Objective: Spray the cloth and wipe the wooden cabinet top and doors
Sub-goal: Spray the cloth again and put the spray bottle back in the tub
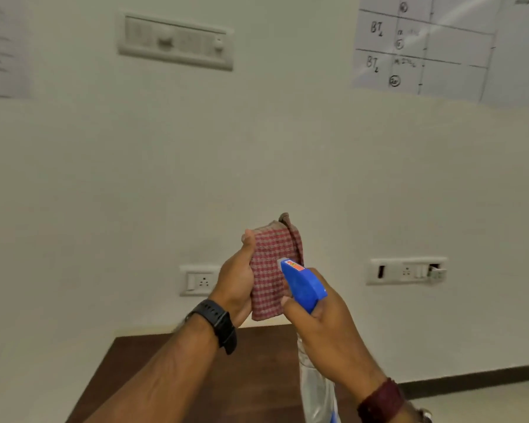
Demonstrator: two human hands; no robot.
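Wall [135, 178]: pale, fills most of frame.
Whiteboard [440, 47]: upper right, ruled grid, handwritten marks.
Cabinet top [171, 361]: dark brown wood, bottom centre, against wall.
Switch panel [175, 41]: upper left.
Sockets: one [199, 280] left of centre, one [406, 270] right.
Left hand [235, 282]: fingers closed on folded red checked cloth [271, 270], lower centre, upright.
Right hand [327, 325]: gripping spray bottle [306, 288], blue nozzle just before cloth.

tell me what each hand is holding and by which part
The left hand grips the folded checked cloth along its left edge, holding it upright. The right hand holds the spray bottle at its neck, just under the blue head.
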